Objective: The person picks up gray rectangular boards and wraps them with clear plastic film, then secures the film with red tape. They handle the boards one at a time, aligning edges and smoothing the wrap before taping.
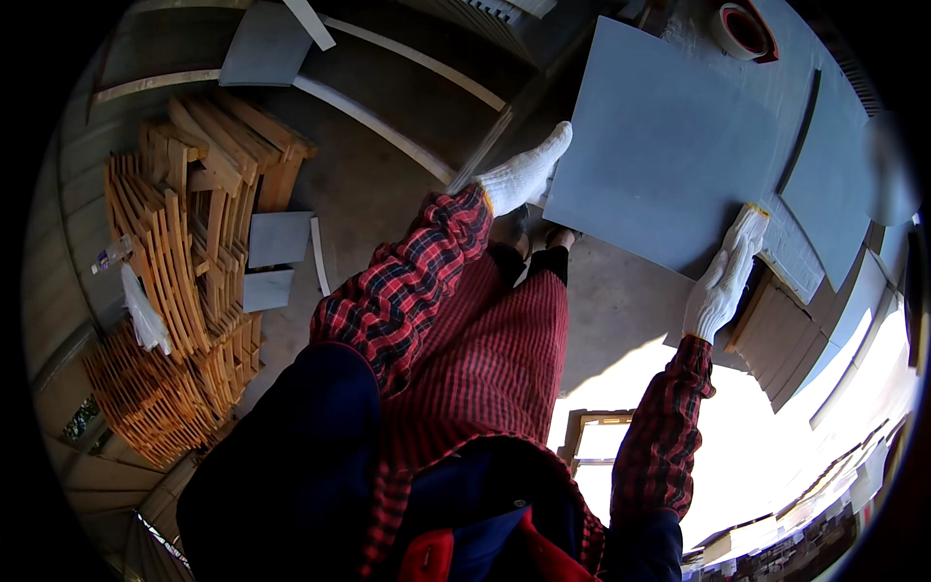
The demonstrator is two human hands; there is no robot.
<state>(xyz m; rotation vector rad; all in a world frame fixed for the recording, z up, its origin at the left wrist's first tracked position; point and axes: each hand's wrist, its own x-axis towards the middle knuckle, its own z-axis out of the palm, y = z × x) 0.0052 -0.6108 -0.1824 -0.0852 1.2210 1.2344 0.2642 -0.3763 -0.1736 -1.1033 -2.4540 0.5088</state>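
Panel: large grey panel lay flat on the workbench.
Left hand: gloved, gripped the panel's near-left edge.
Right hand: gloved, fingers closed over the near corner.
Risk: the overhanging panel could tip off, since the smooth gloves might slip.

A: Exposure uneven. Lower right blown out, hard sunlight on the floor; left side dim, wooden frames in shade.

B: Focus fair at centre. Fisheye bends straight edges outward; black vignette rings the frame, rim detail smeared.
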